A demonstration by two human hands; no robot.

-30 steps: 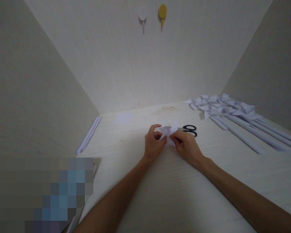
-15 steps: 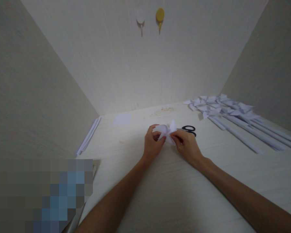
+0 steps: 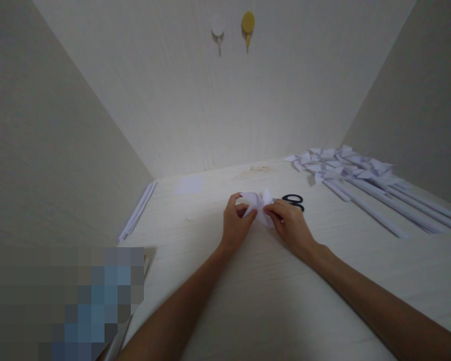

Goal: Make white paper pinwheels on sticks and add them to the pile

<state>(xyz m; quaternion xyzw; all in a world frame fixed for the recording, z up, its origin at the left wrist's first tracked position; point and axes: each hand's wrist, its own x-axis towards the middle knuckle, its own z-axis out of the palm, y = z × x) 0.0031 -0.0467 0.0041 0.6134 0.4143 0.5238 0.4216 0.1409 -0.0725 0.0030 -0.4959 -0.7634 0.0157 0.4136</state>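
A white paper pinwheel [image 3: 252, 199] with curled, pointed blades is held above the table between both hands. My left hand [image 3: 237, 223] grips its left side, thumb near the middle and fingers curved around a blade. My right hand [image 3: 290, 220] pinches close to the pinwheel's centre, its fingertips pressed together; anything thin between them is too small to make out. Just behind the right hand lies a pair of scissors [image 3: 292, 198] with black handles, its blades partly hidden by the hand and the paper.
Several finished-looking paper pinwheels [image 3: 338, 163] on rolled paper sticks [image 3: 376, 215] are heaped at the right. At the back left lies a square paper sheet [image 3: 189, 185], with paper rolls [image 3: 138, 210] along the left wall. Two hooks, white [image 3: 217, 26] and yellow [image 3: 248, 23], hang on the back wall.
Both hands keep nearly the same hold. The pinwheel's upright blade sits very slightly lower; nothing else has visibly moved.
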